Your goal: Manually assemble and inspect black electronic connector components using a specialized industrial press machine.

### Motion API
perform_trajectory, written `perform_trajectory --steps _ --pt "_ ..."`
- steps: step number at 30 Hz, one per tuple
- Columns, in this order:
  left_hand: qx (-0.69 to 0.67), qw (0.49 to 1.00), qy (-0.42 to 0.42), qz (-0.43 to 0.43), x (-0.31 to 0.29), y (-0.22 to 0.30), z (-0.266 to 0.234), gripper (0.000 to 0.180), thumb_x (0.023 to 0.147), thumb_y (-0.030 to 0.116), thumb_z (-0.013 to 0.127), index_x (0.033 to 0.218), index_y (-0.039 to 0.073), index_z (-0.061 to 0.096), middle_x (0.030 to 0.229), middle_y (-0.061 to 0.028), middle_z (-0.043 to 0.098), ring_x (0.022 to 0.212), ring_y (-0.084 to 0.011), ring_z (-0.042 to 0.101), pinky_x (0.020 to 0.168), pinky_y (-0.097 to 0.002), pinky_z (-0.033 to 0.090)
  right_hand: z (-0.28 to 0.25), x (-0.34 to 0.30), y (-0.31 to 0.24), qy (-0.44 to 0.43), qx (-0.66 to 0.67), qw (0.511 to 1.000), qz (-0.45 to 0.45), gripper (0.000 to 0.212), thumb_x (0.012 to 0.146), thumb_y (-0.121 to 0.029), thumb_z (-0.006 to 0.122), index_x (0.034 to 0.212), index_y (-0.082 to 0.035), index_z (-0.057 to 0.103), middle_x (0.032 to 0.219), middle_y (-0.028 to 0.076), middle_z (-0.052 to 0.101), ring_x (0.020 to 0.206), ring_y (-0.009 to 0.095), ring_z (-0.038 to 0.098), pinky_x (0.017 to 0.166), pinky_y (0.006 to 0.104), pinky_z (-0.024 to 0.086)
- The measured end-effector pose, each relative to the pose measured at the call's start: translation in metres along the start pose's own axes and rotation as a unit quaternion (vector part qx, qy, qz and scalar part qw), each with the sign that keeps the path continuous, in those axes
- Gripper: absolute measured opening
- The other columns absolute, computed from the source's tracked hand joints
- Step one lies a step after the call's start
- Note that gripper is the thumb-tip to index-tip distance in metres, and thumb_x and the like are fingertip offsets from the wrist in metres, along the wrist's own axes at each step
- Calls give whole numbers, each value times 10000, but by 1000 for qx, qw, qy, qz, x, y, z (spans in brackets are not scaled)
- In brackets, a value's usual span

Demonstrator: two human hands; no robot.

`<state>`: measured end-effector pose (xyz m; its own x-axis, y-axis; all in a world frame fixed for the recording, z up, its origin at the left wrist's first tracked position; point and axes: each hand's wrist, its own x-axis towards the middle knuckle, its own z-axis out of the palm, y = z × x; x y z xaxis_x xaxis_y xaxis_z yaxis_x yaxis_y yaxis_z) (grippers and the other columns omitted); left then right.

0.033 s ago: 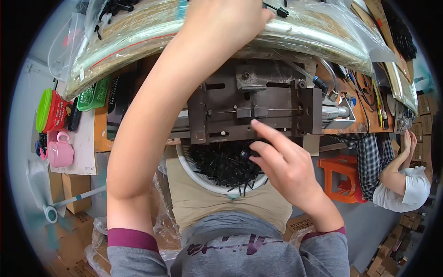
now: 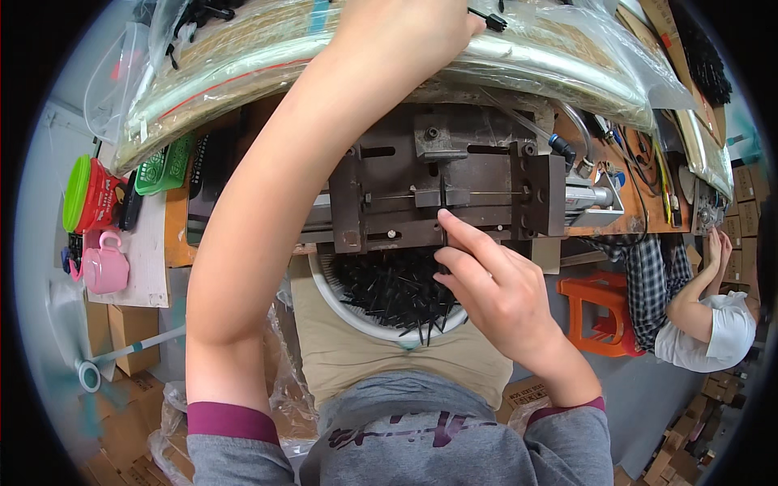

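R hand [image 2: 506, 296] sits slightly further left vs. earlier frame; fingers [image 2: 474, 237] nearly closed on black rod [image 2: 443, 194], centre frame, appar. steadying it against metal fixture [image 2: 405, 217]. Tub [image 2: 356, 323] of black pcs [image 2: 389, 283] below, prob. for easy reach. L hand [image 2: 413, 28], top edge: grip can't tell.

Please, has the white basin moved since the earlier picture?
No, the white basin shows no clear shift either way against the dark metal fixture; its rim still appears below the front edge.
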<state>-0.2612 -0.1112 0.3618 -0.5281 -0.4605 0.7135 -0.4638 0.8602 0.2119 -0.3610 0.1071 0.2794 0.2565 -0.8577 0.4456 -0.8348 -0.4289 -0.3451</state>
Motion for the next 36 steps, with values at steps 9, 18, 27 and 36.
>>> perform_trajectory --steps 9,18,27,36 --pt "-166 976 -57 -128 1 11 -18 286 805 133 750 1032 -40 726 897 -210 712 834 -293 726 765 -368 573 -4 12 -3 -52 -70 995 40 307 675 -81 827 936 -55 667 1221 90 689 692 214 685 622 316 557" --pt "-196 976 -55 -76 -122 70 -65 331 700 -35 823 1022 -26 742 1272 -188 643 924 -193 697 746 -281 617 -56 81 37 121 125 981 90 184 845 -73 778 1015 -11 743 927 56 744 796 98 682 700 238 531" --pt "-19 991 -116 -60 -175 101 -23 275 713 91 812 966 28 724 1245 -142 693 677 -184 666 603 -280 515 -64 166 99 -15 -40 995 91 228 942 -145 596 1049 14 720 981 178 710 932 329 668 836 394 515" --pt "-8 988 -143 -63 -167 96 -23 281 696 109 822 952 41 728 1226 -122 705 628 -176 647 594 -282 514 -86 108 60 41 24 999 -1 223 858 -94 768 1068 -33 723 993 52 730 823 119 681 747 250 537"
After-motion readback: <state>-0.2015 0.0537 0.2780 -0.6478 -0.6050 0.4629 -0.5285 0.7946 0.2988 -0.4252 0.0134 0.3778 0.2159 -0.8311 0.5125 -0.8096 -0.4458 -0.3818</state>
